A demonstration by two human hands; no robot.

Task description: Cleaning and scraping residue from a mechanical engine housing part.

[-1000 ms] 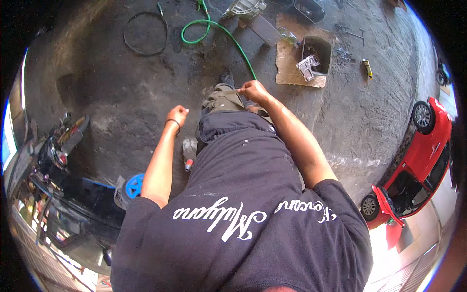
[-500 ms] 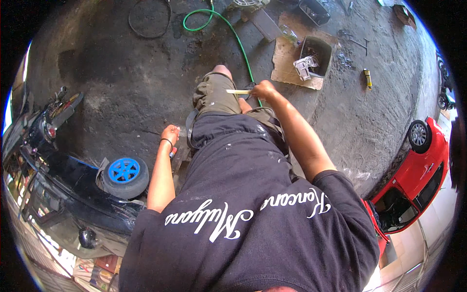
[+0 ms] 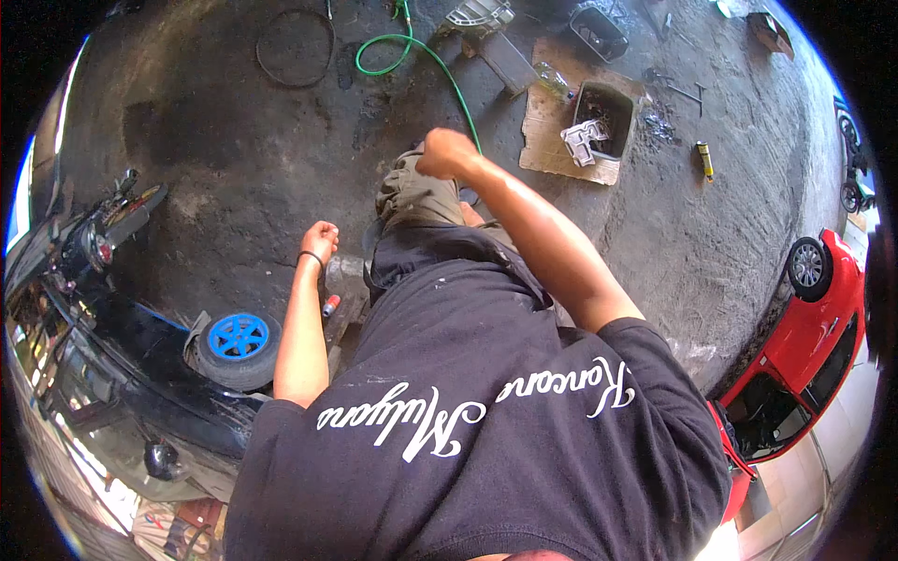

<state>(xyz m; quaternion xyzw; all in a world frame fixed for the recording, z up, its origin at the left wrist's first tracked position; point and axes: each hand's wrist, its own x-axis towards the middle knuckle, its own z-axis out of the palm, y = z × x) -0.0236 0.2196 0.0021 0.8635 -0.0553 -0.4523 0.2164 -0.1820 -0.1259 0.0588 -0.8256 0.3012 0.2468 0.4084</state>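
My right hand (image 3: 447,152) is closed in a fist above my knee, its back toward the view. The pale flat stick it held a moment before is hidden now, behind or under the fist. Beside my left hip, my left hand (image 3: 321,240) hangs with curled fingers; what is in them, if anything, is too small to make out. A small red cylinder (image 3: 331,305) lies next to my left forearm. Past my right hand, a green hose (image 3: 456,89) runs along the dark floor toward my legs.
Ahead right, a grey tub (image 3: 617,110) with a pale metal part (image 3: 584,141) on its rim stands on cardboard (image 3: 544,140). Farther right lies a yellow-black tube (image 3: 704,162). At left are a blue-rimmed wheel (image 3: 238,337) and a motorcycle (image 3: 98,238); a red car (image 3: 795,346) stands at right.
My right hand has moved left and forward over my knee, and the pale stick has gone out of sight. My left hand has shifted slightly forward and left, baring more of the red cylinder.
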